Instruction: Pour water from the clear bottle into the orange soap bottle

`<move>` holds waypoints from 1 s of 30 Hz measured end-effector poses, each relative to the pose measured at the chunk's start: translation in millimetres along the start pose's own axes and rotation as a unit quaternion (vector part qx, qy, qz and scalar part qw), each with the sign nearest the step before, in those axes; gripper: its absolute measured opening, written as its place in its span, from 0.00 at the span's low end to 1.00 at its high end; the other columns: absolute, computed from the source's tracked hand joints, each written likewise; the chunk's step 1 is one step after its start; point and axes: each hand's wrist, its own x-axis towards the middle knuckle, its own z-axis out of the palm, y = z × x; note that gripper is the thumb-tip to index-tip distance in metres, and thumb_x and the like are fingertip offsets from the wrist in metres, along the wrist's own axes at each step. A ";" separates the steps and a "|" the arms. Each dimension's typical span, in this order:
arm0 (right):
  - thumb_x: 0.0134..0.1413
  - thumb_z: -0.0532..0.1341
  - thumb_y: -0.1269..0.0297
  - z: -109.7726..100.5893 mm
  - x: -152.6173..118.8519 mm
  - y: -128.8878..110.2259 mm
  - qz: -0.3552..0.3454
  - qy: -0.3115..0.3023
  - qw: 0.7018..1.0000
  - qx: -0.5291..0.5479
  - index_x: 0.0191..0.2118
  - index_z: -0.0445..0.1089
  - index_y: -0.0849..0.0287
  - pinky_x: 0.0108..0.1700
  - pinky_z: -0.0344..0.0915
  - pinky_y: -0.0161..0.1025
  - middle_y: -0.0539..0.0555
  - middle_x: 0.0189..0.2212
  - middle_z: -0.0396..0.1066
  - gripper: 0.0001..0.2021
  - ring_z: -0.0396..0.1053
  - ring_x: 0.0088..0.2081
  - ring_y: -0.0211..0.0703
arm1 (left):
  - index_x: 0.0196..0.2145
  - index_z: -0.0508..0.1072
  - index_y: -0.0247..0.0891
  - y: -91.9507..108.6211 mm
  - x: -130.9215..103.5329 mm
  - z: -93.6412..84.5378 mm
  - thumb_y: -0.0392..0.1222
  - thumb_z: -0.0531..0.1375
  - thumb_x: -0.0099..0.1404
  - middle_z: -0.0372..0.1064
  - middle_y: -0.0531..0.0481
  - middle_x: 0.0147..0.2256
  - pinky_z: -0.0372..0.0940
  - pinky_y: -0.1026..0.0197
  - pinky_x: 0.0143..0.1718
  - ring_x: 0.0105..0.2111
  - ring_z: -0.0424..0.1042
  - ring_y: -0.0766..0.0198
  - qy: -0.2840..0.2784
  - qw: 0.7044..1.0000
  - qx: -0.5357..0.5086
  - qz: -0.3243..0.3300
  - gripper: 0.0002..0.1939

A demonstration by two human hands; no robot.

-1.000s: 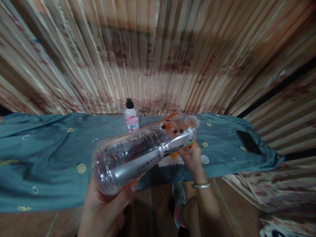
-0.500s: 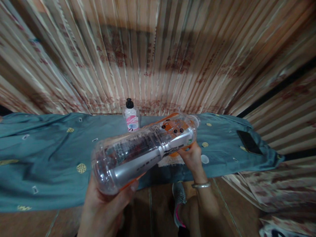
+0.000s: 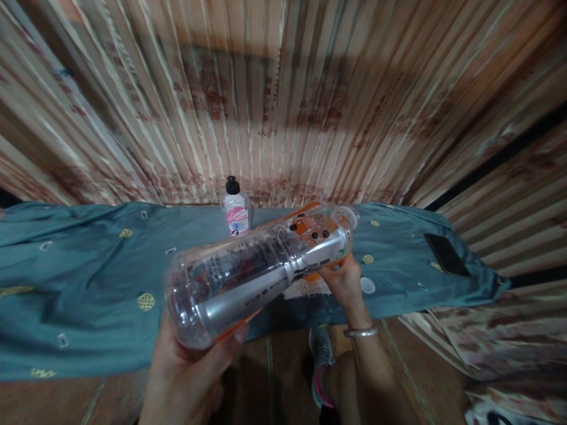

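A large clear plastic bottle (image 3: 261, 274) with an orange and silver label lies slantwise in front of me, its neck toward the upper right. My left hand (image 3: 190, 366) grips it from below at the base, thumb along the near side. Near the neck, my right hand (image 3: 343, 280) supports the underside; its fingers are mostly hidden behind the bottle. A white round cap-like disc (image 3: 367, 285) lies on the cloth just right of my right wrist. Below the bottle, a pale piece of paper or cloth (image 3: 305, 288) shows in part.
A small bottle with a black cap and pink label (image 3: 237, 215) stands behind the large one. The teal patterned cloth (image 3: 101, 265) covers the table. A dark phone (image 3: 447, 255) lies at the right. Pleated curtains (image 3: 274, 106) hang behind; my shoe (image 3: 321, 348) is on the tiled floor.
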 end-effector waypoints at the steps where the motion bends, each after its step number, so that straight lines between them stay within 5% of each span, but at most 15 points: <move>1: 0.40 0.76 0.42 0.1 0.0 -0.1 -0.001 0.001 1.000 -0.001 0.43 0.75 0.52 0.44 0.82 0.51 0.58 0.39 0.87 0.27 0.85 0.42 0.62 | 0.64 0.78 0.50 0.0 0.4 0.4 0.41 0.85 0.46 0.82 0.45 0.60 0.78 0.42 0.62 0.59 0.82 0.39 -0.001 1.000 -0.001 0.004 0.48; 30: 0.37 0.75 0.42 0.4 0.3 -2.7 0.022 0.004 1.000 0.008 0.37 0.71 0.50 0.47 0.82 0.54 0.58 0.38 0.87 0.25 0.85 0.43 0.64 | 0.60 0.82 0.48 -3.8 1.2 -5.5 0.44 0.85 0.51 0.83 0.45 0.58 0.78 0.42 0.63 0.60 0.82 0.39 -0.021 1.000 -0.003 0.008 0.39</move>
